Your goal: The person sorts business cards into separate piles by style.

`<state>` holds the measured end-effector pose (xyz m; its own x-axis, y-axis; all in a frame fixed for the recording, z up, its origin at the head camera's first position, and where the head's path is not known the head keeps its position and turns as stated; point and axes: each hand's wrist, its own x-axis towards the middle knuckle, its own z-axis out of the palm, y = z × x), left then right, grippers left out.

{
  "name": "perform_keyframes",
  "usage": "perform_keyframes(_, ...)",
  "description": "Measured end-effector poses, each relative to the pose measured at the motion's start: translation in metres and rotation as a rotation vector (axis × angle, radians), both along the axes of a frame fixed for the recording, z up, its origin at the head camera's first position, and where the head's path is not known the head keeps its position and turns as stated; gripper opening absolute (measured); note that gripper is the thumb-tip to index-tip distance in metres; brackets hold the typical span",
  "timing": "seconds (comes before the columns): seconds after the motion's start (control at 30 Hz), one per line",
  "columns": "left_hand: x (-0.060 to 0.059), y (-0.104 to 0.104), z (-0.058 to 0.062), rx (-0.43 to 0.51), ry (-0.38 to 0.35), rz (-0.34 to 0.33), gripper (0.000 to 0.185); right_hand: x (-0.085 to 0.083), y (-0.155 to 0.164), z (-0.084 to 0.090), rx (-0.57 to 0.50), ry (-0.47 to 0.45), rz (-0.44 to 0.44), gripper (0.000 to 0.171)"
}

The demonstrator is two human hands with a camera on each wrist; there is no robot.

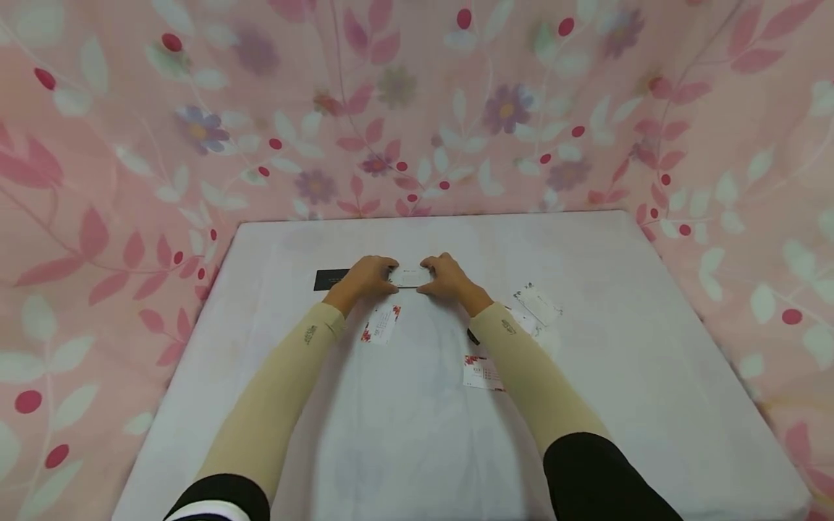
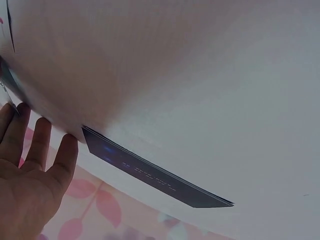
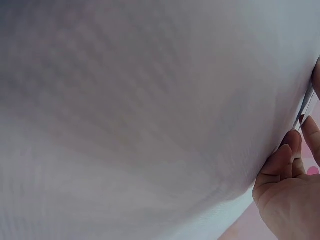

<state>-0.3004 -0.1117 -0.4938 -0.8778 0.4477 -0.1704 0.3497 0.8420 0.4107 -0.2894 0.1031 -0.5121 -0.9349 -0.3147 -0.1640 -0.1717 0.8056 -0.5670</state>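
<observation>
Fingers of left hand (image 1: 365, 278) and right hand (image 1: 448, 279) curled round the two short ends of a small stack of white cards (image 1: 410, 276), held between both hands, low over the white tabletop (image 1: 404, 434). Just left of left hand, a black card (image 1: 330, 278) flat on tabletop; nearer the body, loose printed cards (image 1: 381, 323) lying apart.

The table (image 1: 586, 405) is white, the backdrop (image 1: 117, 145) pink with leaves and flowers, one card (image 1: 331, 278) black, the sleeves (image 1: 274, 405) beige.
</observation>
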Motion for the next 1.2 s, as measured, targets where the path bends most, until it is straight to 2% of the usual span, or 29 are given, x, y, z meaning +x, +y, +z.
perform_keyframes(0.13,0.0027,-0.001,-0.0015,-0.02,-0.014,-0.014,0.062,0.0034,-0.0009,-0.0022,0.016,-0.011,0.005,0.063)
perform_keyframes(0.3,0.0011,-0.0001,0.004,-0.012,0.022,-0.008,0.061,0.0011,-0.0015,0.0016,-0.021,0.033,0.0,0.061)
perform_keyframes(0.4,-0.0003,-0.0001,0.0068,-0.021,0.011,-0.013,0.061,-0.0002,-0.0011,0.0033,-0.011,0.045,0.011,0.061)
perform_keyframes(0.67,-0.002,-0.0009,0.0069,0.01,-0.049,0.023,0.061,-0.0001,-0.0003,0.0042,-0.019,-0.022,-0.011,0.062)
perform_keyframes(0.87,-0.0047,-0.0009,0.0057,0.005,-0.057,0.015,0.062,-0.0029,0.0018,0.0027,-0.002,-0.035,-0.008,0.063)
perform_keyframes(1.2,-0.0046,-0.003,0.0052,0.012,-0.085,0.04,0.065,-0.0029,0.0001,0.006,-0.007,-0.055,-0.011,0.066)
